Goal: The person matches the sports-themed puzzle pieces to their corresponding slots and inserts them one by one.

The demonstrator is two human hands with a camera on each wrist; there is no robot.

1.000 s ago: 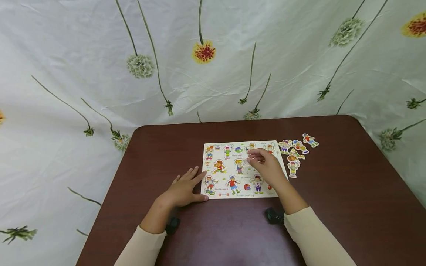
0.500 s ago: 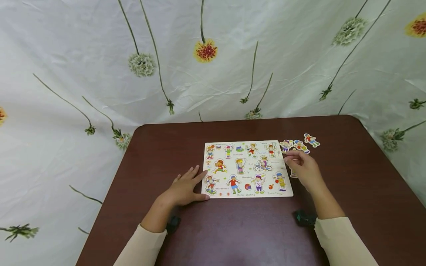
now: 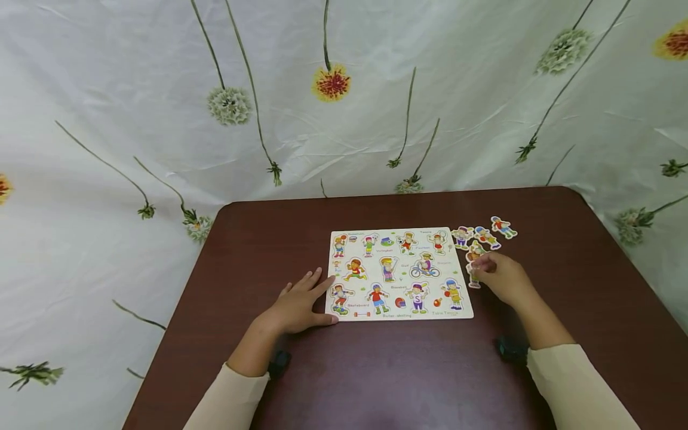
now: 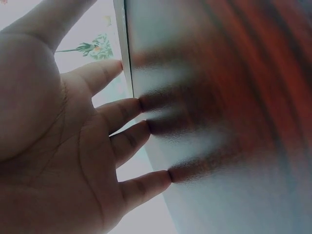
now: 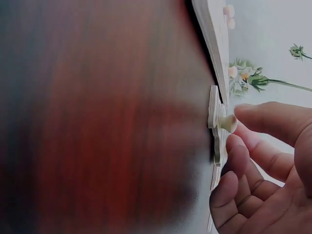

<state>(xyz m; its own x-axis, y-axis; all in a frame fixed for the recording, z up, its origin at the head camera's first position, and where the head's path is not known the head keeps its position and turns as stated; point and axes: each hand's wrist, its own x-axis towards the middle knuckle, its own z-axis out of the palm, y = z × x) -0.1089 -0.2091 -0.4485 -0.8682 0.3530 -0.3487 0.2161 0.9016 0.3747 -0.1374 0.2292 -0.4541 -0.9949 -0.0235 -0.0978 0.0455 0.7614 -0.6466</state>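
Note:
A white puzzle board (image 3: 400, 239) with printed sports figures lies flat on the table. My left hand (image 3: 294, 303) rests with fingers spread at the board's left side; its thumb lies at the near-left corner and the index fingertip overlaps the left edge. In the left wrist view the fingers (image 4: 129, 136) reach down to the tabletop. My right hand (image 3: 504, 276) is just right of the board, over a figure-shaped puzzle piece (image 3: 473, 280). Seen from the right wrist, thumb and index finger pinch the small knob (image 5: 227, 123) of a wooden puzzle piece (image 5: 213, 107).
Other loose puzzle pieces lie beside the board's far-right corner: a purple-clad figure (image 3: 463, 237), one set aslant (image 3: 487, 237), and one in red and blue (image 3: 503, 227). Behind the dark brown table (image 3: 279, 233) hangs a flowered white cloth (image 3: 365, 143).
My right hand has moved right from above the board to the loose pieces, then slightly nearer, its fingertips coming to a knob. My left hand has stayed at the board's edge.

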